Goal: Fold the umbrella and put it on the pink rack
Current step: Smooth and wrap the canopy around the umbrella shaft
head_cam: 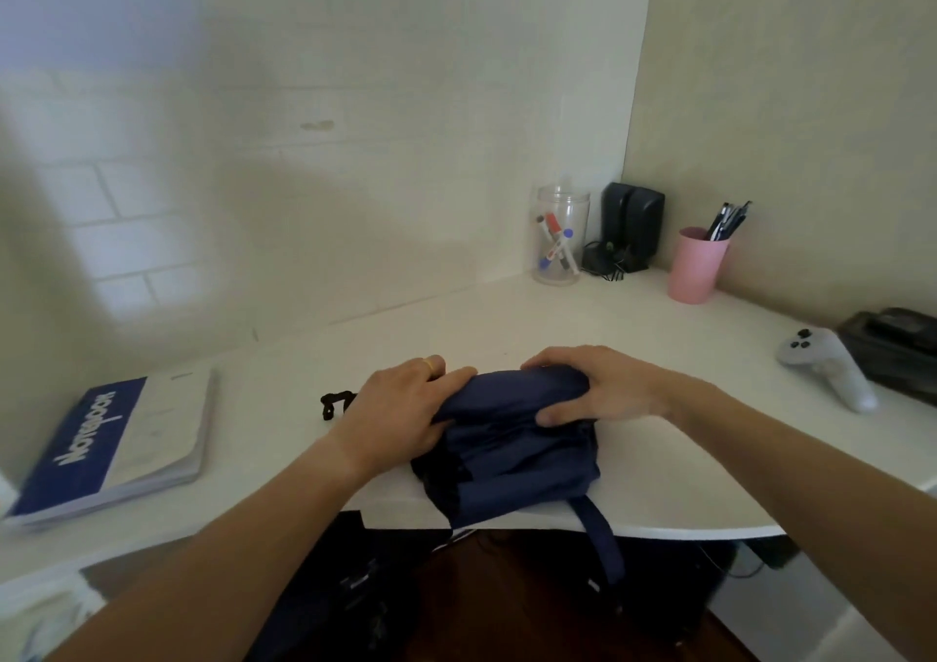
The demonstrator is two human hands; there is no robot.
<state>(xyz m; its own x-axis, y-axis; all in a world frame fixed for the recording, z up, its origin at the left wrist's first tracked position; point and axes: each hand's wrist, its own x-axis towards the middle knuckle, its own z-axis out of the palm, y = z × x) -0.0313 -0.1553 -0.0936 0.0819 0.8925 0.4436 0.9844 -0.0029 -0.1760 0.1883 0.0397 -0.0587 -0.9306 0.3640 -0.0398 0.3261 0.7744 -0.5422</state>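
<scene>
Gripping navy umbrella (512, 438) on white desk (659, 337), near edge | left hand (400, 408) clasps left end | right hand (593, 387) clasps right end | strap (601, 534) hangs off edge

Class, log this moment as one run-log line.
stage: folding | left hand: on umbrella | right hand: on umbrella | umbrella: on desk | pink rack: unseen

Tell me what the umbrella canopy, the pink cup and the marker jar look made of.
Umbrella: dark navy woven fabric, probably nylon or polyester; it creases softly under both hands. Pink cup: likely matte plastic, opaque with an even, dull surface. Marker jar: clear plastic or glass; markers show through, which one is unclear.
</scene>
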